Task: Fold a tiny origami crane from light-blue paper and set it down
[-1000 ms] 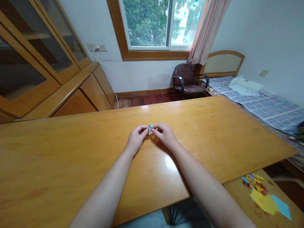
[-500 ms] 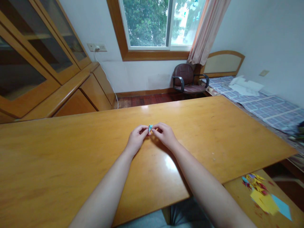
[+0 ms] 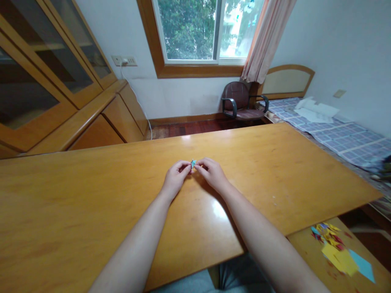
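Note:
A small piece of folded light-blue paper [image 3: 193, 163] is pinched between my two hands, just above the wooden table [image 3: 91, 195]. My left hand [image 3: 177, 176] grips its left side with thumb and forefinger. On the other side, my right hand [image 3: 211, 172] closes its fingertips on the paper's right edge. The fingers cover much of the paper, so its exact folded shape is hard to make out.
At the lower right, a lower surface [image 3: 301, 248] bears a pile of yellow, red and blue paper scraps [image 3: 328, 236], yellow sheets [image 3: 340, 258] and a light-blue sheet [image 3: 363, 266]. Beyond the table stand a chair [image 3: 240, 99], a bed [image 3: 345, 134] and a cabinet [image 3: 91, 134].
Both hands stay in the same place. The blue paper between the fingertips has shifted very slightly; little else differs.

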A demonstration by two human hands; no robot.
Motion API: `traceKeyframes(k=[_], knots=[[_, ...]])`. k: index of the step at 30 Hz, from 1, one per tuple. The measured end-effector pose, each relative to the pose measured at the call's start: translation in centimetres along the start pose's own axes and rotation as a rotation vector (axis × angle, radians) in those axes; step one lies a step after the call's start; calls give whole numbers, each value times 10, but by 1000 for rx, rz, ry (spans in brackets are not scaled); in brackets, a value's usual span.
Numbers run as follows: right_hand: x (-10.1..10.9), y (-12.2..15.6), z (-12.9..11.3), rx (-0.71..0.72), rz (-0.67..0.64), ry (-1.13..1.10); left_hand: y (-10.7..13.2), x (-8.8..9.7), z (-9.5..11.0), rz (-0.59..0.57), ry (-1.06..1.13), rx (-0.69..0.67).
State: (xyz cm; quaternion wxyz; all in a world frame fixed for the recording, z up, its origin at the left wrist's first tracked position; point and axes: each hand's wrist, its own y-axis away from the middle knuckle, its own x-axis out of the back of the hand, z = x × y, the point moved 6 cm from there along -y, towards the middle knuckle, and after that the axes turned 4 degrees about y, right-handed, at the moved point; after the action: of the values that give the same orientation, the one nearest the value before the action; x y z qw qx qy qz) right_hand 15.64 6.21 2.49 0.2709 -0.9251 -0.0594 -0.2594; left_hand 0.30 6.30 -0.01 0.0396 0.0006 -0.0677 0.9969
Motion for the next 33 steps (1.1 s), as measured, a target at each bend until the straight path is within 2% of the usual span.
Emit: traceKeyframes(k=[9,20,33], knots=[[1,-1,-1,-1,8,-7,-1,-1,-1,9,16,30],[2,-1,-3,-9,1,-24,-1,1,4,5,-38,-19],[0,0,-6,31,-26,-43,1,-2,7,-24,78,38]])
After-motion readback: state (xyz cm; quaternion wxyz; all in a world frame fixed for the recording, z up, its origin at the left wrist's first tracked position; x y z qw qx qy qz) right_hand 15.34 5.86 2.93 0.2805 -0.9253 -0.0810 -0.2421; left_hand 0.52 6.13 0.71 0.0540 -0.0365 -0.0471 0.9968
